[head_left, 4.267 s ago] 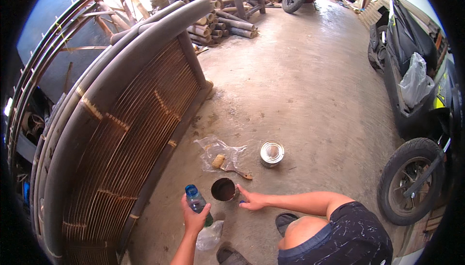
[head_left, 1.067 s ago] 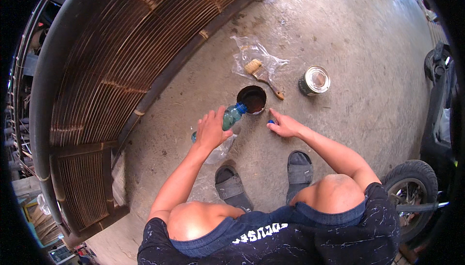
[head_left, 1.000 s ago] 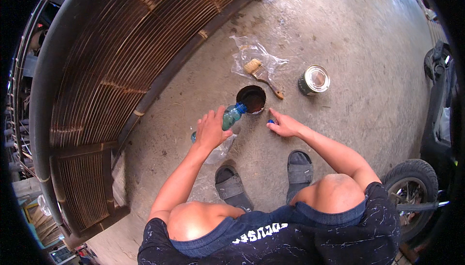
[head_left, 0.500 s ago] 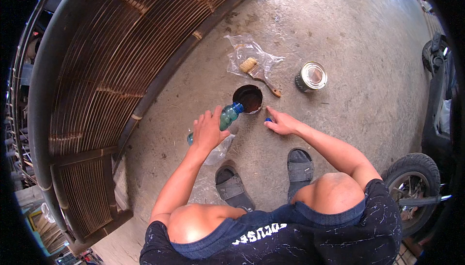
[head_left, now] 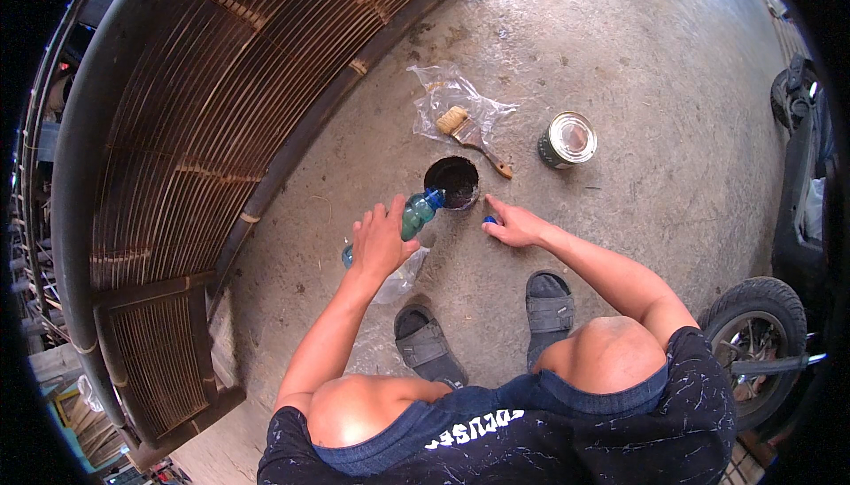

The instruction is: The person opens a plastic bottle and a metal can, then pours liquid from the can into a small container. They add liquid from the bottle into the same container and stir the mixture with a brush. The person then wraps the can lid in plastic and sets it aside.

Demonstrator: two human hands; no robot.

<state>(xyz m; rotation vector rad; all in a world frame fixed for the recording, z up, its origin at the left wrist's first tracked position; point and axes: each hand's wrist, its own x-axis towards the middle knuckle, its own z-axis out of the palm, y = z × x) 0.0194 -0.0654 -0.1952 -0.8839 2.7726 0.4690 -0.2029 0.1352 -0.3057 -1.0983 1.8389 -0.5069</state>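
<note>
My left hand (head_left: pixel 379 240) is wrapped around a blue-green plastic bottle (head_left: pixel 418 213), tilted so that its mouth lies at the rim of a dark open can (head_left: pixel 440 170) on the floor. The can's inside is dark; whether liquid is running from the bottle is too small to tell. Beside the can, my right hand (head_left: pixel 516 224) pinches a small blue bottle cap (head_left: pixel 490 219) with the index finger stretched forward near the can's right edge. Just beyond the can lies a paintbrush (head_left: pixel 474 137) with pale bristles and a wooden handle, partly on a clear plastic bag (head_left: pixel 431 98).
A closed metal tin (head_left: pixel 569 141) stands right of the brush. Another crumpled clear plastic piece (head_left: pixel 403 277) lies under my left wrist. A large bamboo bench (head_left: pixel 204 131) fills the left side. At the right are a motorbike wheel (head_left: pixel 760 343) and my sandalled feet (head_left: pixel 549 308) are below.
The inside of the can looks darker now, where a reddish-brown bottom showed before. Both hands and the bottle have stayed nearly in place.
</note>
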